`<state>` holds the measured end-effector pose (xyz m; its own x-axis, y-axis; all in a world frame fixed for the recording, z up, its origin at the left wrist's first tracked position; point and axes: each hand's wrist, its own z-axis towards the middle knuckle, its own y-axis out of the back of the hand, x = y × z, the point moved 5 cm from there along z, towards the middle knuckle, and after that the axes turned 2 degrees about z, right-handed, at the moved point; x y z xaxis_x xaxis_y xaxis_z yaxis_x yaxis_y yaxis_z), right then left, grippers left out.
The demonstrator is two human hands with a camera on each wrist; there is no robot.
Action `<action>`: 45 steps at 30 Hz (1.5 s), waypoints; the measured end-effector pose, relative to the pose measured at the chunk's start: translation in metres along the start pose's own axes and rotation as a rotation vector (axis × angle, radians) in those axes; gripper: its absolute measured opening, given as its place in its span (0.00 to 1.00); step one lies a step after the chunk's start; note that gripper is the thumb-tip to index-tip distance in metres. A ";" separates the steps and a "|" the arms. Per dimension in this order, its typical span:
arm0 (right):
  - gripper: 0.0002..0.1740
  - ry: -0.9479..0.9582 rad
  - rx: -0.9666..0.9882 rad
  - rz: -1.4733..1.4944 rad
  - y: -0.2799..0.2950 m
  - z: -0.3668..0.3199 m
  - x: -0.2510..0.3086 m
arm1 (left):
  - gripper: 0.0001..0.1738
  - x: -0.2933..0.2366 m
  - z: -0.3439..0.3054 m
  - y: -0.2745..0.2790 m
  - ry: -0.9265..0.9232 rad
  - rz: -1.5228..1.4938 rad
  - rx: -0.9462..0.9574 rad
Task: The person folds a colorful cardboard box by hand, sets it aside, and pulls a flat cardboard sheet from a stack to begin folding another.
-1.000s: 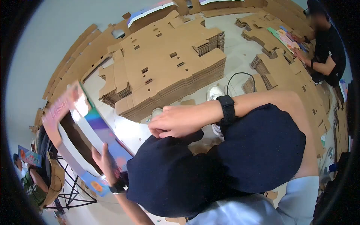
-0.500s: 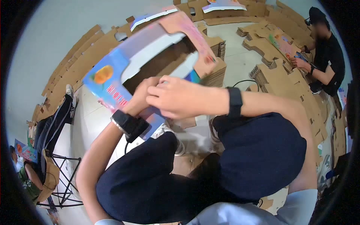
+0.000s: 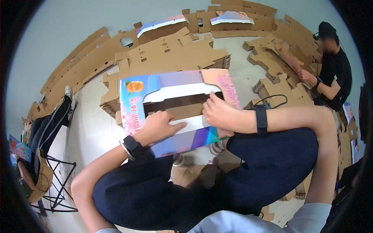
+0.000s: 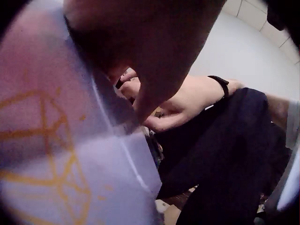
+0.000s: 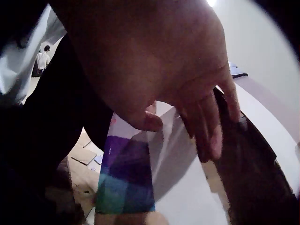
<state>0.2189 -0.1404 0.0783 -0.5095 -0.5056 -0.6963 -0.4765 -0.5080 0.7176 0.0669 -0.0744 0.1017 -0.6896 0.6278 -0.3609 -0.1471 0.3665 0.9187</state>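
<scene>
A printed cardboard box (image 3: 175, 77) with a large cut-out in its upper face is held above the knees. The left hand (image 3: 157, 126) lies over its near-left rim, fingers bent at the cut-out and thumb stretched along the white strip (image 3: 190, 124). At the right end of that strip is the right hand (image 3: 221, 112), its fingers bent over the edge. In the right wrist view the white strip (image 5: 183, 187) runs under the right hand (image 5: 159, 61), thumb on one side, fingers on the other. The left wrist view shows the left hand (image 4: 150, 47) dark against the printed panel (image 4: 70, 140), fingertips hidden.
Flat cardboard stacks (image 3: 175, 50) stand beyond the box, with more (image 3: 287, 93) at the right. A person in black (image 3: 334, 73) handles a printed sheet there. A black-framed stool (image 3: 60, 182) and another person's legs (image 3: 54, 124) are at the left.
The box has come from the left to the front of the body and turned, its cut-out now facing up. The hands, together half a second ago, have moved apart along its near rim.
</scene>
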 end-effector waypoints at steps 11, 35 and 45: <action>0.14 0.208 -0.195 0.480 0.000 -0.010 -0.001 | 0.29 0.025 -0.009 -0.016 0.009 0.139 -0.145; 0.20 0.494 0.247 0.475 0.004 0.001 0.033 | 0.35 0.028 -0.006 -0.015 -0.003 0.126 -0.111; 0.08 0.271 -0.116 0.142 -0.020 -0.002 0.010 | 0.31 0.034 -0.003 -0.006 0.154 0.011 -0.249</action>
<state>0.2256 -0.1366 0.0569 -0.3487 -0.7361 -0.5802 -0.3216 -0.4875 0.8117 0.0426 -0.0572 0.0850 -0.7885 0.5126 -0.3398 -0.2955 0.1689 0.9403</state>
